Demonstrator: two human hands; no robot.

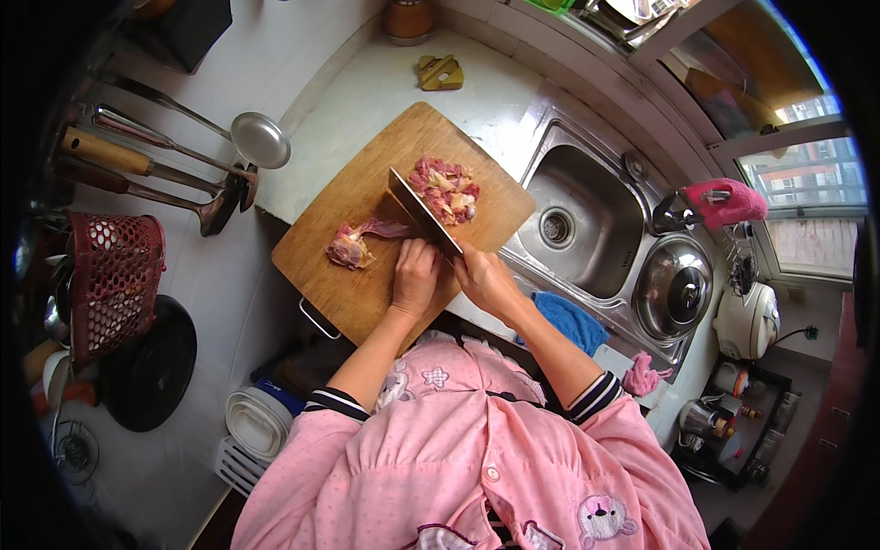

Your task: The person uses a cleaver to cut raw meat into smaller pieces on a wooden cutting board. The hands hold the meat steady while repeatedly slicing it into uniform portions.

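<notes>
A wooden cutting board (385,172) lies on the white counter. My right hand (487,278) is closed around the handle of a cleaver (426,214), whose wide blade stands edge down across the board. Just left of the blade, my left hand (416,273) rests on the board with curled fingers, at the near end of a strip of raw meat (386,228); whether the fingers grip it is hidden. That strip joins a larger raw piece with skin (349,249) to the left. Beyond the blade lies a pile of chopped raw meat (445,189).
A stainless steel sink (584,213) is right of the board, with a pot lid (675,287) on its drainer and a blue cloth (567,322) at the counter edge. A yellow-green trivet (441,73) lies behind the board. Ladles (261,140) hang at the left wall.
</notes>
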